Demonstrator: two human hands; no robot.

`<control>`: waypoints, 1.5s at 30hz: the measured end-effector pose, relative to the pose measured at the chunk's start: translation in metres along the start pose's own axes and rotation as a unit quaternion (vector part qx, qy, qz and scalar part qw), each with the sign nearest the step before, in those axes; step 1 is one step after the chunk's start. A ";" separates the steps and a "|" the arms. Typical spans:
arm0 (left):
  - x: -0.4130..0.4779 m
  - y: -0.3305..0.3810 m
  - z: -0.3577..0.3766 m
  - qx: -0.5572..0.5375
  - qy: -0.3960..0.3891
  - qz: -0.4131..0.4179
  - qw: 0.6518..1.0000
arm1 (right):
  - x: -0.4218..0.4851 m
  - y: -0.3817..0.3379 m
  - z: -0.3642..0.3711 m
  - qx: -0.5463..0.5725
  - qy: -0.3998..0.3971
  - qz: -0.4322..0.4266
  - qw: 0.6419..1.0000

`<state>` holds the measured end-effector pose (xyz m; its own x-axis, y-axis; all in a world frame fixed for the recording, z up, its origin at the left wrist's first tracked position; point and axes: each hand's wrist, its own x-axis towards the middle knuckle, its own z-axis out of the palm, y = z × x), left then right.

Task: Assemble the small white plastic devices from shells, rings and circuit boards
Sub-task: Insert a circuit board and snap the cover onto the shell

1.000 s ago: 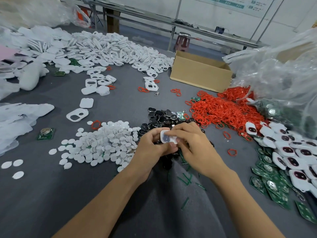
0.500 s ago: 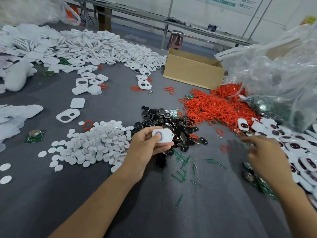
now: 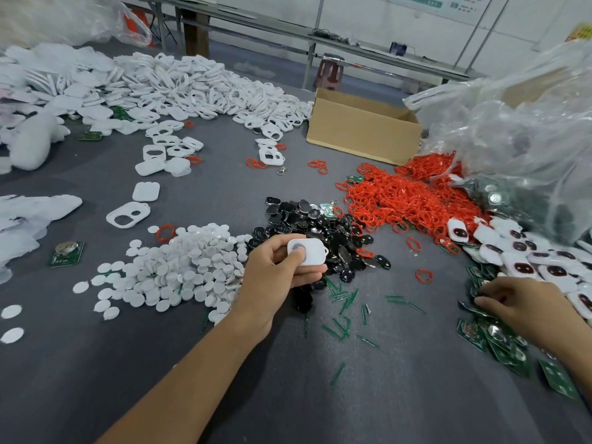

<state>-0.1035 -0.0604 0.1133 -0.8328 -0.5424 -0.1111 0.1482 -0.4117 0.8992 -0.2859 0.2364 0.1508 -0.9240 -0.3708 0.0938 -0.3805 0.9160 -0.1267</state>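
While the left hand (image 3: 272, 277) grips a white device (image 3: 312, 251) above the pile of black parts (image 3: 320, 225), thumb across its face, the right hand (image 3: 525, 306) rests bent fingers (image 3: 484, 301) on the green circuit boards (image 3: 493, 339) at the worktop's (image 3: 384, 398) right edge; whether they pinch one I cannot tell.

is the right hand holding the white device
No, the left hand grips the white device; the right hand touches the green circuit boards.

Assembly workshop: bulk heaps of white shells (image 3: 198, 84), red rings (image 3: 410, 200), circuit boards (image 3: 499, 341) on grey table (image 3: 384, 395); cardboard box (image 3: 362, 136).
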 end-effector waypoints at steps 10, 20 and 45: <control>0.000 0.000 -0.001 0.007 -0.009 -0.002 1.000 | -0.001 -0.011 -0.016 0.040 -0.011 -0.001 0.999; 0.001 0.000 -0.002 0.001 -0.012 -0.008 1.000 | -0.028 -0.154 -0.006 0.255 0.060 -0.265 0.928; 0.005 0.002 -0.004 -0.008 -0.020 -0.037 0.999 | -0.005 -0.216 0.025 0.186 0.023 -0.331 0.925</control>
<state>-0.1057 -0.0668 0.1131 -0.8624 -0.4803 -0.1602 0.0932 -0.4616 0.8822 -0.1997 0.0368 0.1532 -0.4851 -0.8169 0.3121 -0.8568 0.3726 -0.3565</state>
